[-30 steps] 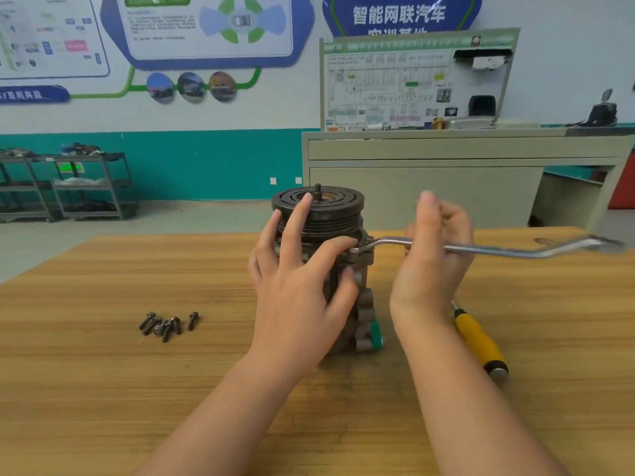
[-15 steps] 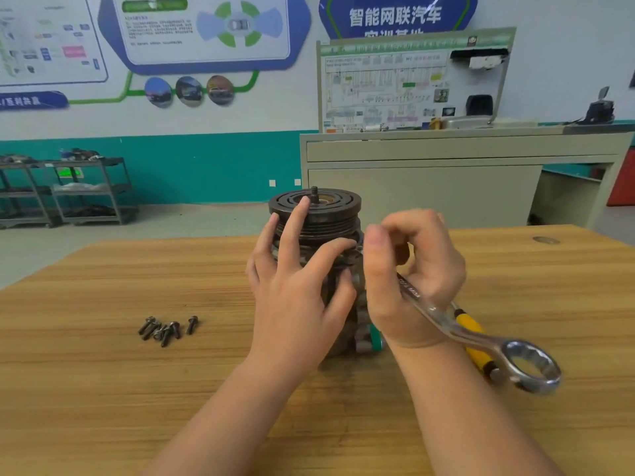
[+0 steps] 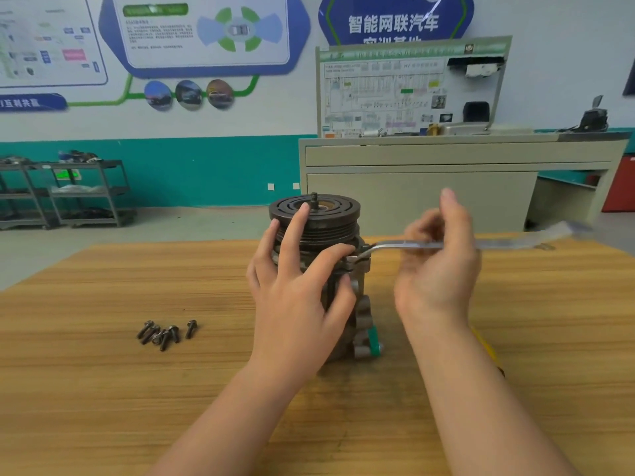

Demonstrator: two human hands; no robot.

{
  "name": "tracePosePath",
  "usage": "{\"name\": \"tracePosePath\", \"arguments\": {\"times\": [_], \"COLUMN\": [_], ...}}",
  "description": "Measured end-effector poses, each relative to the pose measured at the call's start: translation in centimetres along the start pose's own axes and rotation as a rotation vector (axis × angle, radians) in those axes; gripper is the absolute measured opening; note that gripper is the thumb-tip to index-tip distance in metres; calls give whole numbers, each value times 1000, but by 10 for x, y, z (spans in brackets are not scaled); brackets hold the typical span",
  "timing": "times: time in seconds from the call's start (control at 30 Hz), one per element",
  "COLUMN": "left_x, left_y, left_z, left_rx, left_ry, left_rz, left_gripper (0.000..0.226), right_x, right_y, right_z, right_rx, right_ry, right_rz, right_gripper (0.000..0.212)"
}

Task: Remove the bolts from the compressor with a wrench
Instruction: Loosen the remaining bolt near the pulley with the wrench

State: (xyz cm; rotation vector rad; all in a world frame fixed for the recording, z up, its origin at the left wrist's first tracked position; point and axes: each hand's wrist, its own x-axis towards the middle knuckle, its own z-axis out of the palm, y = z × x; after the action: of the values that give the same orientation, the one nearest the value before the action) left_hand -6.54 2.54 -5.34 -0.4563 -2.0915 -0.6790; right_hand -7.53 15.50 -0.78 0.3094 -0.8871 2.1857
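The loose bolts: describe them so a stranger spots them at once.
On the wooden table, look left of the upright compressor that the left hand steadies. A small cluster of dark bolts lies there on the bare wood. They are the only loose small parts on that side; the wrench is on the right.

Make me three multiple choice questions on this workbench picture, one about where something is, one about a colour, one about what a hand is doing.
1. Where do the loose bolts lie?
A. On the table left of the compressor
B. On top of the pulley
C. On the far shelf

2. What colour is the small part at the compressor's base?
A. Red
B. Green
C. White

3. What is the left hand doing?
A. Resting flat on the table
B. Picking up a bolt
C. Holding the compressor

Answers: 1 A, they sit clustered on the wood to its left. 2 B, it shows green. 3 C, its fingers spread over the pulley and body.
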Motion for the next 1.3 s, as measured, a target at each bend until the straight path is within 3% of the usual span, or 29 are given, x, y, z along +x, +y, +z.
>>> {"name": "tracePosePath", "arguments": {"times": [0.07, 0.1, 0.17, 0.23, 0.33, 0.4, 0.47, 0.5, 0.57, 0.67, 0.73, 0.8, 0.87, 0.93, 1.0, 1.1, 1.2, 1.27, 1.3], "left_x": [0, 0, 0, 0, 0, 0, 0, 0, 0, 0, 0, 1, 1, 0, 0, 0, 1, 0, 0], "left_y": [-1, -1, 0, 0, 0, 1, 0, 0, 0, -1, -1, -1, 0, 0, -1, -2, -2, -2, -2], "left_z": [0, 0, 0, 0, 0, 0, 0, 1, 1, 1, 2, 2, 1, 0, 0, 1, 1, 1, 2], "left_rx": [14, 12, -10, -9, 8, -7, -1, 4, 9, 3, 10, 26, 20, -4, -6, 16, -2, -15, -20], "left_ry": [8, 9, -3, 0, 1, -11, -8, -2, 5, 4, 4, 6, 8, 0, 3, 16, 15, 21, 27], "left_rz": [12, 11, 0, 2, 0, -15, -15, -9, -4, -7, -1, 3, -3, -8, 0, 7, -3, -5, -4], "left_gripper": [36, 36, 37, 37, 37, 38, 39, 38, 38, 38, 38, 38, 37, 37, 38, 37, 39, 40, 40], "right_x": [-14, -21, -27, -24, -6, 12, 26, 30, 30, 20, 8, -7, -20, -24, -21, -12, 9, 25, 29], "right_y": [-3, -4, -2, 3, 11, 13, 15, 15, 15, 12, 5, 2, 0, -1, 1, 7, 8, 9, 8], "right_z": [1, 2, 4, 2, -5, -13, -22, -26, -25, -13, -7, -4, 0, 4, 3, -6, -9, -15, -17], "right_rx": [-352, -472, -618, -628, -471, -343, -41, 96, 247, 269, 2, -324, -537, -689, -731, -582, -331, -77, 49], "right_ry": [-198, -342, -476, -437, -161, 89, 131, 99, 66, 79, 22, -176, -434, -509, -457, -281, 86, 151, 136], "right_rz": [-553, -744, -942, -927, -539, -29, 504, 640, 670, 403, 26, -420, -697, -868, -905, -642, -12, 423, 546], "right_gripper": [41, 38, 41, 38, 19, 20, 25, 29, 29, 31, 39, 41, 46, 57, 57, 48, 37, 30, 30]}}
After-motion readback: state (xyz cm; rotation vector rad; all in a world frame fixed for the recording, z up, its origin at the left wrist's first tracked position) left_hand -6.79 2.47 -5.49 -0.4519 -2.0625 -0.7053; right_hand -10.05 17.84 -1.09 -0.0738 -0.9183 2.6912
